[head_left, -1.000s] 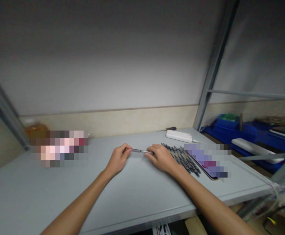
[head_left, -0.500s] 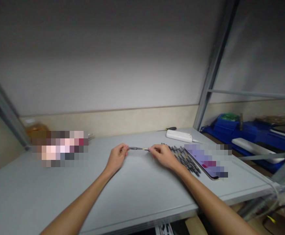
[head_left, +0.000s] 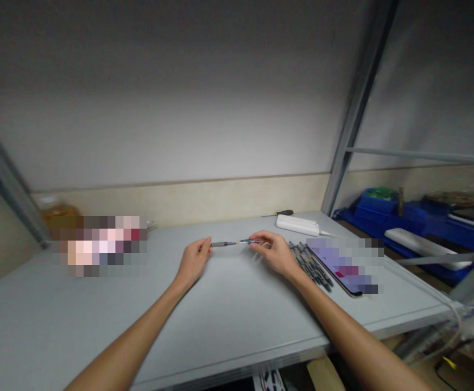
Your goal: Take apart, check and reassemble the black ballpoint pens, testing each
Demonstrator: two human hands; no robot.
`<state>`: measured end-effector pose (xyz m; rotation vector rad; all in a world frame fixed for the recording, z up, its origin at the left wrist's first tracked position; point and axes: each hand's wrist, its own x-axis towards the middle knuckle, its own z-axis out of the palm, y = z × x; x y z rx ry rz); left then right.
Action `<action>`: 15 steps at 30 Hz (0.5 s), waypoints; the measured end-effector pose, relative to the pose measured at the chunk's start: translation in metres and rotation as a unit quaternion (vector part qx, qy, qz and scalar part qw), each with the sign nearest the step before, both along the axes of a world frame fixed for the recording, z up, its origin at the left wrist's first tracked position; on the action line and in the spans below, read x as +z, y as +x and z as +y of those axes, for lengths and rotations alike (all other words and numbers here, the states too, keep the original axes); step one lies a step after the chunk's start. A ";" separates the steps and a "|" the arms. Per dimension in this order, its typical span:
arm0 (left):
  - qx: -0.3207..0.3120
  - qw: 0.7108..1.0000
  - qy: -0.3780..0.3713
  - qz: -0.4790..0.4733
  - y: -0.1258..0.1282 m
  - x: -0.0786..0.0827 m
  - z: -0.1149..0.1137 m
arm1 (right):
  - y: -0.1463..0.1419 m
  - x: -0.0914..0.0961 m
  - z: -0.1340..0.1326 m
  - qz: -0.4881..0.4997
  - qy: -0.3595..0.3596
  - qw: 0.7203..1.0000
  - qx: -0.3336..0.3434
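While left hand (head_left: 195, 260) pinches the pen (head_left: 221, 244) at left, right hand (head_left: 277, 254) at right, one slack grip could drop it!

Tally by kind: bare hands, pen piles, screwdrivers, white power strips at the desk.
Bare hands: 2 (left hand, right hand)
Pen pile: 1 (pens overlap, not countable singly)
Screwdriver: 1
White power strip: 1
Total: 5
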<state>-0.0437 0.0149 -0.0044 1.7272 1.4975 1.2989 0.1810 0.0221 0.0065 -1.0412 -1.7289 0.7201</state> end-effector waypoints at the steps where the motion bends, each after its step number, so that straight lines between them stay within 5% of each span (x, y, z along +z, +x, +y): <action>1: -0.002 1.000 -0.016 -0.015 0.001 0.000 -0.001 | 0.000 0.001 -0.001 0.005 0.002 1.000 -0.003; 15: -0.016 0.978 -0.124 -0.167 -0.002 -0.004 0.004 | 0.004 0.002 -0.001 0.036 0.076 0.996 0.016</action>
